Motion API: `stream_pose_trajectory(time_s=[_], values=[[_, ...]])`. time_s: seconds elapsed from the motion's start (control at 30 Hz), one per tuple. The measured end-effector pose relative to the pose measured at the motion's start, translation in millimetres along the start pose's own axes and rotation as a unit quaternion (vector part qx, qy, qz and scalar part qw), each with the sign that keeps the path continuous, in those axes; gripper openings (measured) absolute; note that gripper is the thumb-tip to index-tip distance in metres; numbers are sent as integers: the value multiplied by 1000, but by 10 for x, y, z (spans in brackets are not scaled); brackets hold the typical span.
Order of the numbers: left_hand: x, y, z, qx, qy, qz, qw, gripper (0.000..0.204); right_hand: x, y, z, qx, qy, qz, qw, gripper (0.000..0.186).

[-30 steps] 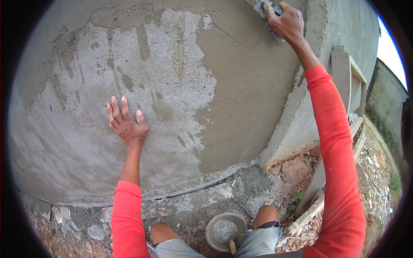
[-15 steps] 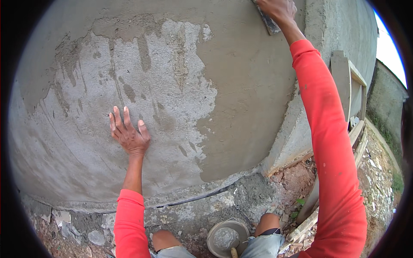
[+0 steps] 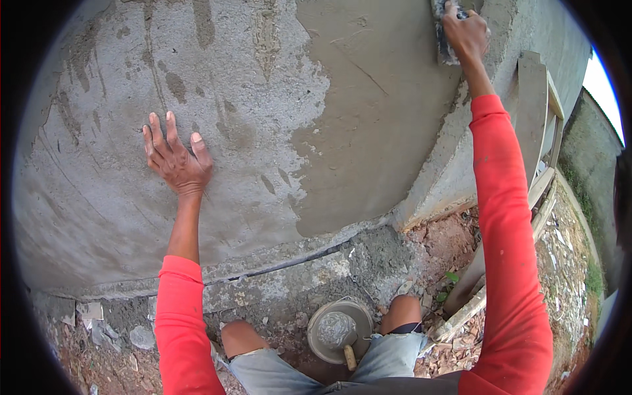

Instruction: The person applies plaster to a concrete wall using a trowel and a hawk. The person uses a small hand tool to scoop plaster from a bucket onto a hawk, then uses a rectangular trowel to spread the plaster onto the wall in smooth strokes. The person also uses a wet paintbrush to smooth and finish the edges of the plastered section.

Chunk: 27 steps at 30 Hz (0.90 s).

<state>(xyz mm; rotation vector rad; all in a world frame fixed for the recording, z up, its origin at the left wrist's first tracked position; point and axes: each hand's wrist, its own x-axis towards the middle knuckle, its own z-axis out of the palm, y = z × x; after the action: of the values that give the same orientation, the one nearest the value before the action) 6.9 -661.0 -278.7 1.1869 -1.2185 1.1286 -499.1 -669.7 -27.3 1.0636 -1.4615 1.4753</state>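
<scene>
- Trowel [image 3: 445,41]: pressed against wall [image 3: 263,99] near its upper right edge, over darker wet plaster [image 3: 375,131].
- Right hand [image 3: 466,33]: fingers clenched on trowel.
- Left hand [image 3: 176,160]: fingers released, spread flat on wall.
- Bucket [image 3: 337,330]: on ground between knees.

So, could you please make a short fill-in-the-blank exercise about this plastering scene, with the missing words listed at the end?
1. The left hand rests flat, fingers spread, on the ____.
2. The right hand holds a trowel against the wall, reaching ____ than the left hand.
3. The darker, fresh plaster covers the ____ part of the wall.
4. The round bucket stands on the ground between the person's ____.

Missing words: wall; higher; right; knees
</scene>
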Motion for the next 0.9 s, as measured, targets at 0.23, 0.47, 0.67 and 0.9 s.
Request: stream_pose_trajectory(time_s=[0.23,0.47,0.67,0.9], values=[[-70,-38,97,3,15,17,1000,67,-479,-582,-117,90,-176,-113,974,40],[-22,-44,45,14,17,32,999,66,-3700,122,-96,103,-215,-235,942,33],[-105,-32,102,22,11,20,999,66,-4620,755,-479,86,-406,-208,886,33],[-64,-88,30,31,26,25,999,64,-2240,831,-55,180,-135,263,938,45]])
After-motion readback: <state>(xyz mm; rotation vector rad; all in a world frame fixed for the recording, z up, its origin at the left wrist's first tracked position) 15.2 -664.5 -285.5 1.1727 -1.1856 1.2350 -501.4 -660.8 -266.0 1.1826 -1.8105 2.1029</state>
